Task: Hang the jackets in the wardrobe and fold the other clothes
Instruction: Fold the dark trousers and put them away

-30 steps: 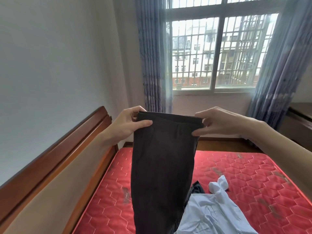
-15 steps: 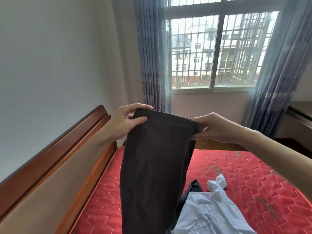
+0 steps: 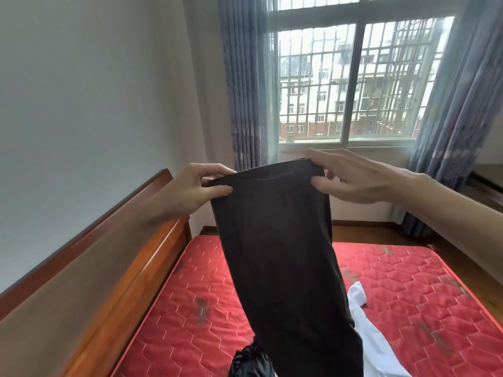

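We've got L hand [image 3: 194,187] & R hand [image 3: 351,176] pinching dark trousers [image 3: 283,254] at the top edge, above red mattress [image 3: 394,284]; no label readable.

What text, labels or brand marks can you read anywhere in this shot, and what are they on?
None can be read.
dark trousers, held up by the left hand and right hand: no tag or print shows.
white shirt on the red mattress: no lettering shows.
Buildings beyond the window: no sign shows; they are too far and blurred to tell.
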The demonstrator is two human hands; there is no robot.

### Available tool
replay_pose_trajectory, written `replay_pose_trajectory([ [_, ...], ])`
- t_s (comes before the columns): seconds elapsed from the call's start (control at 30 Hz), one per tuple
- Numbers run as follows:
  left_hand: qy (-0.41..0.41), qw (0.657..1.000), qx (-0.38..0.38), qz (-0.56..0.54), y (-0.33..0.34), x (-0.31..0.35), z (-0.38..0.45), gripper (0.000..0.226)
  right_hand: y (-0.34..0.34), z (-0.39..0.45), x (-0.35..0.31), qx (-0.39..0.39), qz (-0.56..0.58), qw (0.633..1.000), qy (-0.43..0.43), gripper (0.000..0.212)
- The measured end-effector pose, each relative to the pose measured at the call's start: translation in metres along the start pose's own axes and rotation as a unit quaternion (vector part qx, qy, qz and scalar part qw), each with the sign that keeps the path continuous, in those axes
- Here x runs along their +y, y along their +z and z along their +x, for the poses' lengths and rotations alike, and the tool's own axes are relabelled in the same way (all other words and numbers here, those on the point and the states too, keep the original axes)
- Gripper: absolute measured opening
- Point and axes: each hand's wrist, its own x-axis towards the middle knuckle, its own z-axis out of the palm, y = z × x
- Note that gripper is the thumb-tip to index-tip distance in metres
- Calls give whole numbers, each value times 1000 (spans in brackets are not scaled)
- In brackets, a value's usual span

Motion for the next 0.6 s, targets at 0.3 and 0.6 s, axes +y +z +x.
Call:
replay_pose_trajectory([
  [0.3,-27,989,-56,137,21,17,10,32,6,4,15,58,145,988,18,31],
  [0.6,-88,968,-186,145,-13,-18,6,15,27,51,-26,-136,76,984,88,12],
])
